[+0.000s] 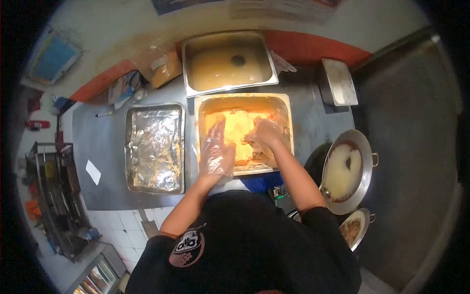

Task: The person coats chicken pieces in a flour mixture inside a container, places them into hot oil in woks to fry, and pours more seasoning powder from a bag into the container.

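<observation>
A deep rectangular metal pan (289,128) stands in front of me with orange-yellow powder (238,126) in it. Both my hands wear clear plastic gloves and reach into this pan. My left hand (216,151) lies at the pan's left side on the powder, its fingers extended toward the far wall and holding nothing. On the right side, my right hand (266,133) is bent with curled fingers at a piece coated in powder, whose shape is partly hidden by the hand.
Left of the pan lies a foil-lined tray (155,147) with crumbs. Behind stands a metal pan of cloudy liquid (220,66). At right are a narrow metal container (340,83), a large wok (366,171) and a smaller pan (363,226). A paper (93,172) lies far left.
</observation>
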The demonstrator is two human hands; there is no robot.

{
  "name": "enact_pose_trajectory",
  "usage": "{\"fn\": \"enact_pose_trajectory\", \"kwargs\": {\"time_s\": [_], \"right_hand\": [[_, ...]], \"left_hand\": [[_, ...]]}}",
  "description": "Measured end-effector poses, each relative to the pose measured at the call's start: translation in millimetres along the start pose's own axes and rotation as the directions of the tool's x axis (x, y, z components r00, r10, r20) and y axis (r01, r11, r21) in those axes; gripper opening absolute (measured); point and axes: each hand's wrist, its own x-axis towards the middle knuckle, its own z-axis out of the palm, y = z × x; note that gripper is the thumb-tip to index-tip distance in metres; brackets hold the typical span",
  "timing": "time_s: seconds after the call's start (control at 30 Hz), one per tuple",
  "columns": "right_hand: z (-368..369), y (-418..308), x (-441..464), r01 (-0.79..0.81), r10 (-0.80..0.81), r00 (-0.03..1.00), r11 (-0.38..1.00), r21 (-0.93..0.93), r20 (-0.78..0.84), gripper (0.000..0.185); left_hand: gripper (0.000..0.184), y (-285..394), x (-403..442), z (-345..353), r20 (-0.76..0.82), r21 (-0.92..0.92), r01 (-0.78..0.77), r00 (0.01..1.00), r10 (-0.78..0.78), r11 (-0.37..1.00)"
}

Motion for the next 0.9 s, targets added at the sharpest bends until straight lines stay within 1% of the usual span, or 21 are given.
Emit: {"fn": "enact_pose_trajectory", "kwargs": {"time_s": [0.03, 0.07, 0.13, 0.17, 0.2, 0.23, 0.27, 0.3, 0.33, 0.37, 0.43, 0.47, 0.5, 0.57, 0.6, 0.63, 0.7, 0.73, 0.77, 0.83, 0.9], "right_hand": [[-9, -3, 0, 0.018, -0.017, 0.999, 1.000, -0.023, 0.035, 0.073], [-8, -4, 10, 0.109, -0.108, 0.992, 0.994, 0.015, -0.058, 0.071], [13, -2, 29, 0.259, -0.232, 0.938, 0.963, 0.075, -0.256, 0.067], [17, -2, 35, 0.211, -0.168, 0.975, 0.907, 0.364, -0.146, 0.066], [47, -3, 55, 0.212, -0.142, 0.966, 0.914, 0.346, -0.216, 0.059], [36, -15, 31, 0.245, -0.162, 0.904, 0.955, 0.170, -0.395, 0.050], [48, -22, 49, 0.102, -0.064, 0.951, 0.988, 0.113, -0.304, 0.044], [46, -27, 45, 0.020, 0.008, 0.972, 0.993, 0.116, -0.237, 0.039], [49, -23, 54, 0.028, -0.016, 0.997, 0.987, 0.161, -0.079, 0.036], [52, -21, 62, 0.043, -0.045, 0.999, 0.989, 0.138, 0.011, 0.035], [49, -7, 66, 0.173, -0.185, 0.983, 0.922, 0.346, 0.001, 0.037], [48, -5, 65, 0.247, -0.268, 0.963, 0.865, 0.437, -0.014, 0.039], [48, -2, 58, 0.319, -0.290, 0.948, 0.828, 0.461, -0.134, 0.040], [53, 4, 29, 0.462, -0.318, 0.880, 0.746, 0.479, -0.352, 0.042], [55, 16, 12, 0.590, -0.379, 0.771, 0.727, 0.351, -0.511, 0.044], [56, 31, -9, 0.690, -0.440, 0.628, 0.696, 0.198, -0.642, 0.045], [40, 47, -44, 0.558, -0.339, 0.761, 0.778, 0.290, -0.554, 0.053], [21, 48, -62, 0.264, -0.145, 0.951, 0.843, 0.468, -0.275, 0.059], [12, 47, -70, -0.079, 0.061, 0.997, 0.839, 0.538, 0.051, 0.065], [28, 35, -69, -0.145, 0.117, 0.989, 0.829, 0.540, 0.087, 0.079], [34, 20, -65, -0.168, 0.126, 0.985, 0.829, 0.533, 0.114, 0.092]], "left_hand": [[0.065, 3, 1, 13, 0.078, 0.104, 0.120, 0.989, -0.128, 0.987], [0.061, 0, 4, 22, 0.115, 0.104, 0.249, 0.959, -0.261, 0.963], [0.055, -8, 5, 45, 0.215, 0.135, 0.476, 0.842, -0.494, 0.869], [0.060, -19, 6, 51, 0.350, -0.159, 0.574, 0.794, -0.497, 0.803], [0.059, -43, 14, 67, 0.425, -0.348, 0.652, 0.750, -0.507, 0.673], [0.058, -66, 23, 84, 0.497, -0.498, 0.713, 0.701, -0.512, 0.493], [0.052, -77, 30, 95, 0.499, -0.564, 0.700, 0.712, -0.494, 0.439], [0.046, -87, 35, 107, 0.502, -0.624, 0.683, 0.723, -0.475, 0.379], [0.042, -82, 36, 108, 0.490, -0.689, 0.604, 0.795, -0.357, 0.400], [0.042, -62, 31, 98, 0.500, -0.657, 0.645, 0.760, -0.414, 0.390], [0.045, -63, 40, 86, 0.553, -0.659, 0.689, 0.716, -0.426, 0.302], [0.047, -92, 48, 84, 0.602, -0.676, 0.702, 0.702, -0.381, 0.224], [0.049, -107, 55, 85, 0.647, -0.685, 0.716, 0.683, -0.338, 0.136], [0.050, -61, 36, 54, 0.597, -0.729, 0.667, 0.730, -0.333, 0.155], [0.050, -44, 28, 43, 0.569, -0.752, 0.639, 0.752, -0.333, 0.160], [0.048, -49, 25, 41, 0.492, -0.766, 0.608, 0.763, -0.420, 0.208], [0.047, -62, 16, 37, 0.617, -0.681, 0.721, 0.659, -0.430, 0.127], [0.046, -57, 12, 34, 0.674, -0.633, 0.770, 0.601, -0.430, 0.084], [0.043, -47, 10, 36, 0.632, -0.637, 0.767, 0.574, -0.521, 0.072], [0.040, -48, 12, 42, 0.697, -0.657, 0.735, 0.677, -0.237, 0.167], [0.038, -60, 17, 59, 0.701, -0.674, 0.724, 0.690, -0.179, 0.148]]}}
